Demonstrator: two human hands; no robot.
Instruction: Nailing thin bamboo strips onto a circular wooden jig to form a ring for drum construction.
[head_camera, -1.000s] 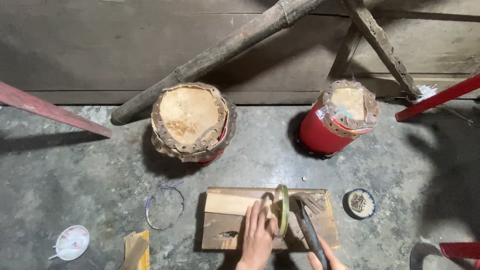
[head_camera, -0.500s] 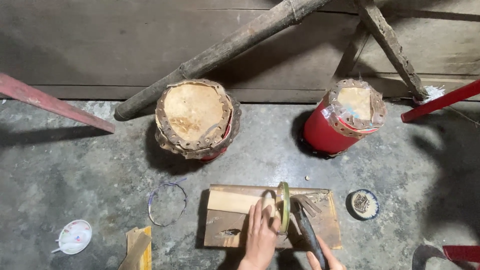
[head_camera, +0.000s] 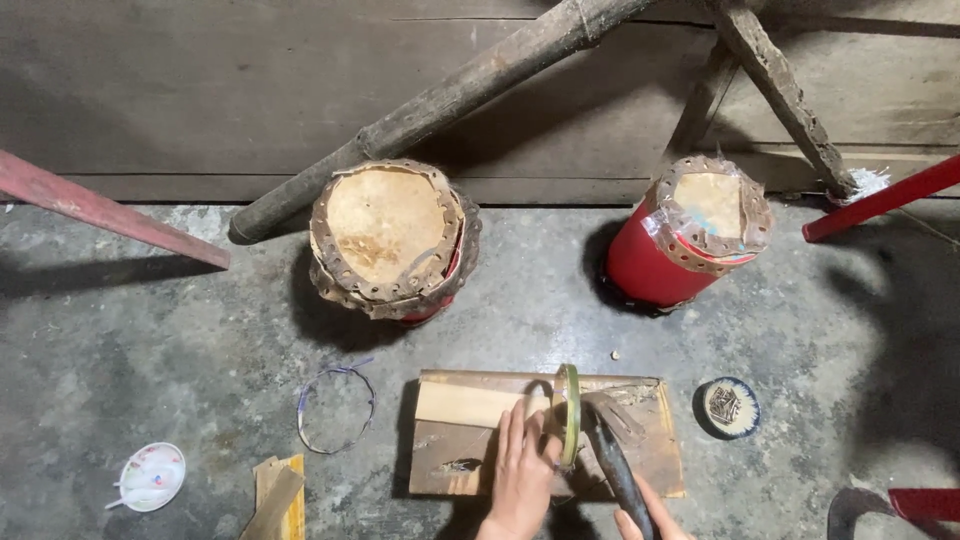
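Note:
A wooden board (head_camera: 640, 455) lies on the concrete floor near the bottom edge, with a pale strip of wood (head_camera: 465, 403) on its left part. My left hand (head_camera: 523, 472) holds a thin greenish ring (head_camera: 568, 412) upright on edge on the board. My right hand (head_camera: 648, 515), mostly cut off by the bottom edge, grips the dark handle of a tool (head_camera: 612, 460) whose head rests on the board just right of the ring.
Two red drums with laced hide tops stand behind the board, a wide one (head_camera: 390, 235) and a narrower one (head_camera: 692, 230). A wire loop (head_camera: 335, 410), a small white dish (head_camera: 152, 475), wood scraps (head_camera: 275, 495) and a round tin (head_camera: 728, 407) lie around. Poles lean on the wall.
The view has shifted slightly. Both hands stay at the board with the ring and the tool.

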